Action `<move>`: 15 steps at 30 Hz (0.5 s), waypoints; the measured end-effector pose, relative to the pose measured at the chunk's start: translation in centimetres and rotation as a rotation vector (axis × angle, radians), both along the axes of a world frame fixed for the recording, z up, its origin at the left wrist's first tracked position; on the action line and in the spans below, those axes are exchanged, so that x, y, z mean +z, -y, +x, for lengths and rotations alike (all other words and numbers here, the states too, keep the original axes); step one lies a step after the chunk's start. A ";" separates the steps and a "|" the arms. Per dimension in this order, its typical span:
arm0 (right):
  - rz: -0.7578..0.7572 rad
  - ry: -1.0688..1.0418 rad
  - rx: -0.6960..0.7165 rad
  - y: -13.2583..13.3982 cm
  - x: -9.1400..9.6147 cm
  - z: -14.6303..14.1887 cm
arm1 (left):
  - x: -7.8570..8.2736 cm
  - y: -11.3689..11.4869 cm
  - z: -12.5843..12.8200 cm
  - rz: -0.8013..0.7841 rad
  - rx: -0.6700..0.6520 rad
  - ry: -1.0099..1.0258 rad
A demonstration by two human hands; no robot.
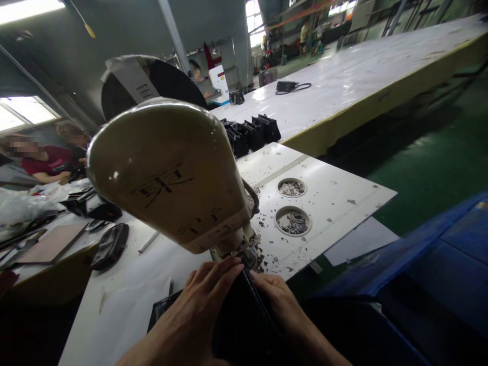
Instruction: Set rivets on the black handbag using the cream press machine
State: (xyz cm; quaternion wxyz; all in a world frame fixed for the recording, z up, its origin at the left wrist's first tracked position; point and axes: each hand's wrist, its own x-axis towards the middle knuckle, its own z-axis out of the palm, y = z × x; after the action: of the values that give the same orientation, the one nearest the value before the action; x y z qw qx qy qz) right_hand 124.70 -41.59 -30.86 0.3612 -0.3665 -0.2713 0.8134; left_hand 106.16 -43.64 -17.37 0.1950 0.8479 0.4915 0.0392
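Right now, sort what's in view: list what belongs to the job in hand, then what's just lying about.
In the job, it seems:
black piece, held by the left fingers and right fingers
cream machine head
small loose bits, possibly

Lying about, apparently:
dark pouch
tan board
corded black item
clear plastic

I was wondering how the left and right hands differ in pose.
The left hand is on the left side of the black piece, the right hand on its right side. The left hand reaches higher in the picture than the right hand. The left hand shows several stretched fingers; the right hand's are harder to tell apart. Both hold the same piece.
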 end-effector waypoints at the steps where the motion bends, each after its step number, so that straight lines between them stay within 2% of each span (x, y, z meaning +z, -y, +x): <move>1: -0.002 0.002 -0.008 0.0 0.1 0.0 | -0.3 0.0 0.0 0.004 0.020 0.022; 7: 0.035 0.017 -0.002 -0.2 0.5 0.2 | -0.9 -0.9 -0.5 -0.029 0.007 0.104; 15: -0.068 0.089 -0.110 0.0 0.6 0.3 | -1.5 -1.7 -1.4 -0.048 -0.033 0.098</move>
State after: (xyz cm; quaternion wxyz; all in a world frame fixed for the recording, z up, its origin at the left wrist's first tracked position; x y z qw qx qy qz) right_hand 125.04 -41.59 -30.27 0.3802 -0.4287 -0.2390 0.7840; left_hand 104.81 -41.92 -18.88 0.2397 0.8480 0.4681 0.0657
